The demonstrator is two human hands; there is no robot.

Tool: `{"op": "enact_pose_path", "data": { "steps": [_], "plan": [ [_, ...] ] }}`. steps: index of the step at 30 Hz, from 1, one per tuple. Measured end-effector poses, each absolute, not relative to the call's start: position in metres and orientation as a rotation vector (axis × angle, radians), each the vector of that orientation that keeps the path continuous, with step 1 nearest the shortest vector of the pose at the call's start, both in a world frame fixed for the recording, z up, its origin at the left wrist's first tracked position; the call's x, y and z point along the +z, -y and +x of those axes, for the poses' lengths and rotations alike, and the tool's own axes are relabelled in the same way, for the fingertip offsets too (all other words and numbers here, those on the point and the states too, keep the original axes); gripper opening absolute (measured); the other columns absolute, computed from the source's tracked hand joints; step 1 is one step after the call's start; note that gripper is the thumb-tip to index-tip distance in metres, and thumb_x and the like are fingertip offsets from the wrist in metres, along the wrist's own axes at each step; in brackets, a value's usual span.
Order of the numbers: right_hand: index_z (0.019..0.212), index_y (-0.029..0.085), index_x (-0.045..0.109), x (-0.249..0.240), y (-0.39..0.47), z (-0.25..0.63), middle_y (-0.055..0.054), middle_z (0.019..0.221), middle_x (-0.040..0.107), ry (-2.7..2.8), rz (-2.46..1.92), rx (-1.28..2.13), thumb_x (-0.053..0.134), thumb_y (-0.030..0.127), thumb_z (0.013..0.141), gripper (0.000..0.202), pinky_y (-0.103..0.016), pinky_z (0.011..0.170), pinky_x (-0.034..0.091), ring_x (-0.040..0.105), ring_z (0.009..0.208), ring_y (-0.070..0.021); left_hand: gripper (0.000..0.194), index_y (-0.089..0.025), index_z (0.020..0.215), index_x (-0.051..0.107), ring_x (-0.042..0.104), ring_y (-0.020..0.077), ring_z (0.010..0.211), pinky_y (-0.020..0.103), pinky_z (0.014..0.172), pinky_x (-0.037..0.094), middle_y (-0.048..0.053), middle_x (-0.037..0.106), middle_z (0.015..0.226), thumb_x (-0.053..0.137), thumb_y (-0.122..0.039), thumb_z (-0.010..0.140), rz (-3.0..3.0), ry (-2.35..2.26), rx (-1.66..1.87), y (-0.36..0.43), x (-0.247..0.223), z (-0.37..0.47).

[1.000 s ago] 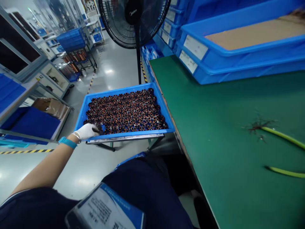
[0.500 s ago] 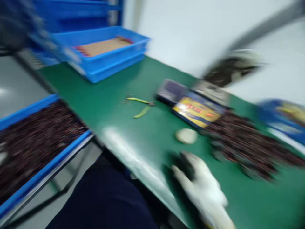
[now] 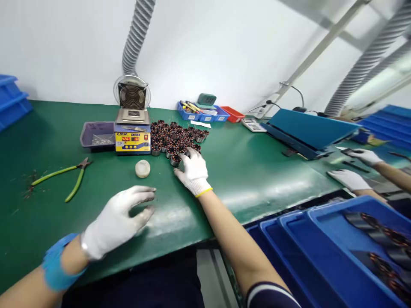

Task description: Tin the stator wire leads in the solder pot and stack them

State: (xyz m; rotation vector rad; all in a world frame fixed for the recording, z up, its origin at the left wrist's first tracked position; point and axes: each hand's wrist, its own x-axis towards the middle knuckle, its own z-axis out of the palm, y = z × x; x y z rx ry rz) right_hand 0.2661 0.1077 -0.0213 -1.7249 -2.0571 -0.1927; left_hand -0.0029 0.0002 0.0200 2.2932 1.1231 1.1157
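Observation:
My left hand (image 3: pixel 120 219), in a white glove, hovers over the green bench (image 3: pixel 257 171) near its front edge, fingers spread, holding nothing I can see. My right hand (image 3: pixel 192 170), also gloved, rests at the near edge of a cluster of small copper-wound motor stators (image 3: pixel 175 137), fingers on the closest ones; whether it grips one is unclear. A round white puck (image 3: pixel 142 168) lies between the two hands. The yellow-and-blue soldering station (image 3: pixel 132 141) stands just left of the stators.
Green-handled cutters (image 3: pixel 69 173) lie at the left. A purple tray (image 3: pixel 96 134) and a small fan (image 3: pixel 132 95) are behind. Blue crates (image 3: pixel 324 248) with stators stand at the lower right. Another person's gloved hands (image 3: pixel 349 177) work at the right beside a blue machine (image 3: pixel 308 128).
My view swung right from the blue stator tray beside the bench to the bench itself. My left hand left that tray and came over the bench; my right hand reached the stator cluster.

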Motion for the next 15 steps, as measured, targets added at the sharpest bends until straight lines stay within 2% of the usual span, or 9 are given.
{"op": "enact_pose_path", "data": {
  "steps": [5, 6, 8, 11, 13, 15],
  "plan": [
    [0.105, 0.017, 0.069, -0.019, -0.128, 0.259, -0.016, 0.141, 0.055, 2.065, -1.770, -0.134, 0.069, 0.030, 0.081, 0.027, -0.056, 0.110, 0.036, 0.038, 0.139, -0.0379, 0.025, -0.019, 0.096, 0.076, 0.074, 0.0246, 0.098, 0.038, 0.092, 0.059, 0.009, 0.079, 0.106, 0.065, -0.036, 0.081, 1.869, -1.254, 1.083, -0.025, -0.004, 0.015],
    [0.101, 0.017, 0.069, -0.018, -0.124, 0.262, -0.015, 0.140, 0.056, 2.085, -1.745, -0.117, 0.070, 0.028, 0.080, 0.023, -0.055, 0.110, 0.037, 0.038, 0.139, -0.0373, 0.028, -0.018, 0.097, 0.076, 0.075, 0.0252, 0.095, 0.038, 0.088, 0.060, 0.010, 0.079, 0.105, 0.066, -0.039, 0.080, 1.755, -1.293, 1.040, -0.026, -0.007, 0.012],
    [0.093, 0.018, 0.068, -0.014, -0.110, 0.263, -0.013, 0.137, 0.059, 2.134, -1.682, -0.077, 0.074, 0.026, 0.076, 0.019, -0.053, 0.109, 0.039, 0.042, 0.136, -0.0349, 0.036, -0.017, 0.101, 0.073, 0.075, 0.0238, 0.082, 0.034, 0.070, 0.062, 0.012, 0.078, 0.104, 0.067, -0.045, 0.080, 1.463, -1.330, 0.976, -0.026, -0.007, 0.005],
    [0.088, 0.020, 0.063, -0.004, -0.079, 0.244, -0.012, 0.128, 0.063, 2.186, -1.332, 0.070, 0.073, 0.027, 0.079, 0.015, -0.048, 0.105, 0.046, 0.054, 0.126, -0.0281, 0.054, -0.016, 0.112, 0.064, 0.069, 0.0188, 0.058, 0.027, 0.041, 0.049, 0.014, 0.076, 0.104, 0.063, -0.061, 0.082, 0.956, -1.228, 0.920, -0.027, -0.001, 0.003],
    [0.089, 0.022, 0.061, 0.005, -0.059, 0.219, -0.010, 0.123, 0.066, 2.196, -0.977, 0.231, 0.070, 0.029, 0.084, 0.013, -0.044, 0.101, 0.050, 0.060, 0.120, -0.0241, 0.062, -0.017, 0.108, 0.064, 0.064, 0.0178, 0.050, 0.027, 0.036, 0.044, 0.012, 0.076, 0.092, 0.056, -0.072, 0.081, 0.785, -1.117, 0.859, -0.026, 0.001, 0.007],
    [0.095, 0.024, 0.061, 0.012, -0.044, 0.195, -0.008, 0.119, 0.068, 2.192, -0.718, 0.354, 0.073, 0.034, 0.084, 0.019, -0.042, 0.102, 0.051, 0.062, 0.117, -0.0227, 0.062, -0.018, 0.094, 0.067, 0.062, 0.0175, 0.049, 0.029, 0.040, 0.048, 0.006, 0.071, 0.074, 0.050, -0.076, 0.082, 0.819, -1.137, 0.911, -0.024, 0.001, 0.010]
  ]
}}
